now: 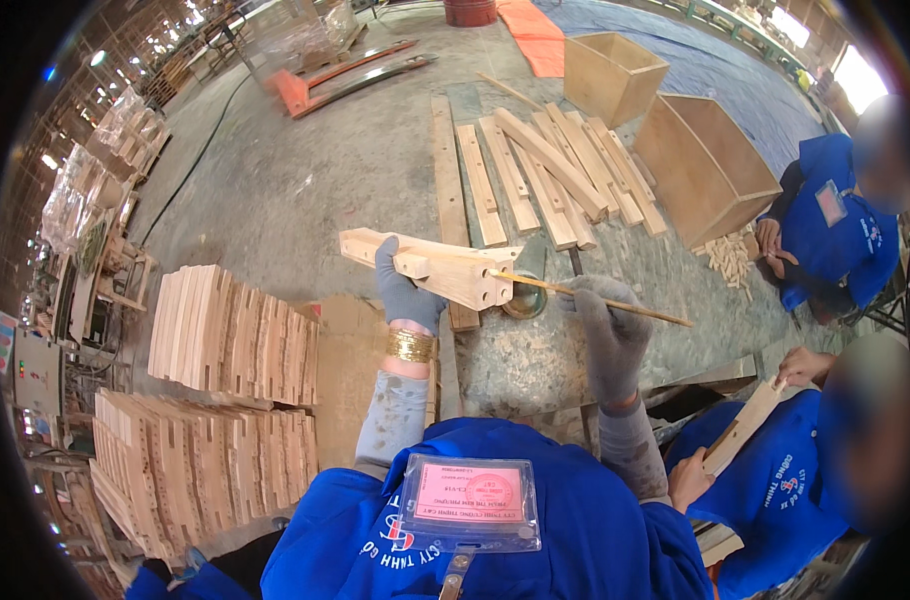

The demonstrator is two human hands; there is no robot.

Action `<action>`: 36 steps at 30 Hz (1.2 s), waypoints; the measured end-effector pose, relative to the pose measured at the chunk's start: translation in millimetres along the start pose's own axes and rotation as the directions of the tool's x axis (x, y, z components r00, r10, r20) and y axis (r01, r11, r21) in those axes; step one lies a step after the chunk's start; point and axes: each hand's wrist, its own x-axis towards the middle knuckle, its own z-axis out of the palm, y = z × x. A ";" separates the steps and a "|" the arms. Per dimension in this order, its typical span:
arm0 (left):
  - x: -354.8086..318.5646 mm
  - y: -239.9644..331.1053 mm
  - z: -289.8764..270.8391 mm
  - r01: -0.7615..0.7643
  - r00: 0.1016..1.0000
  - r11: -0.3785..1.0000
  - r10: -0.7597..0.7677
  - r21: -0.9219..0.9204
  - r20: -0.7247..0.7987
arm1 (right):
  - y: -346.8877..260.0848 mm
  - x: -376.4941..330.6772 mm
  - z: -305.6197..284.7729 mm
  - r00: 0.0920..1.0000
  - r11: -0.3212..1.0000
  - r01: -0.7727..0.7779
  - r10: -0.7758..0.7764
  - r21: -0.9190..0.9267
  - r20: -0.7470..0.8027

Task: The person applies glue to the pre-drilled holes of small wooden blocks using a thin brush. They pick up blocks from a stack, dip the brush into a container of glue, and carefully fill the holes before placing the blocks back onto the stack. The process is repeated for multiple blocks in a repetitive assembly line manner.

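My left hand (407, 288), in a grey glove, grips a pale wooden furniture piece (455, 277) and holds it up off the floor. Several round holes show in the end of the piece facing right. Between the gloved fingers of my right hand (609, 335) is a thin wooden stick (655, 316), slanting down to the right. Its left tip meets one of the upper holes; how deep it goes cannot be seen. Just below the stick stands a roundish container (526, 300), partly hidden by the wooden piece and the stick.
Long drilled wooden bars (565, 170) lie ahead, beside two plywood boxes (710, 165) and a heap of dowels (727, 262). Stacked wooden parts (230, 335) stand at left. A co-worker (840, 225) sits at right; another (765, 480), nearer, holds a wooden piece (743, 428). An orange pallet jack (293, 92) stands far off.
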 end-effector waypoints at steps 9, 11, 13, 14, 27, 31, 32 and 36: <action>-3.6 -3.9 4.4 0.031 0.999 0.999 -0.031 -0.009 -0.025 | -1.9 -2.0 1.4 0.991 0.958 0.125 -0.109 -0.259 0.076; -4.1 -3.7 5.2 0.016 1.000 1.000 -0.016 -0.008 -0.024 | -4.2 -2.6 0.8 0.992 0.955 0.114 -0.096 -0.273 0.076; -3.1 -4.5 4.7 0.012 1.000 1.000 -0.013 -0.013 -0.013 | -6.5 -3.3 2.3 0.997 0.977 0.068 -0.059 -0.200 0.051; -2.1 -3.8 4.6 0.015 1.000 1.000 -0.015 -0.019 -0.004 | -7.0 -2.4 3.6 0.996 0.973 0.090 -0.085 -0.214 0.031; -1.2 -1.1 9.0 0.037 0.999 0.999 -0.037 -0.016 0.022 | -9.5 -1.1 -13.1 0.980 0.992 -0.087 0.102 0.095 -0.171; -0.3 -3.3 11.0 0.017 1.000 1.000 -0.017 -0.005 0.016 | -7.5 -5.2 -18.1 0.977 0.985 -0.172 0.175 0.029 -0.125; -0.3 -2.9 11.4 0.023 0.999 1.000 -0.023 -0.001 0.029 | -5.1 -5.2 -18.3 0.983 0.988 -0.151 0.153 0.019 -0.107; 0.4 -5.3 13.9 0.026 0.997 1.000 -0.025 -0.008 0.069 | -3.2 -2.0 -14.0 0.998 0.995 -0.045 0.042 -0.086 -0.036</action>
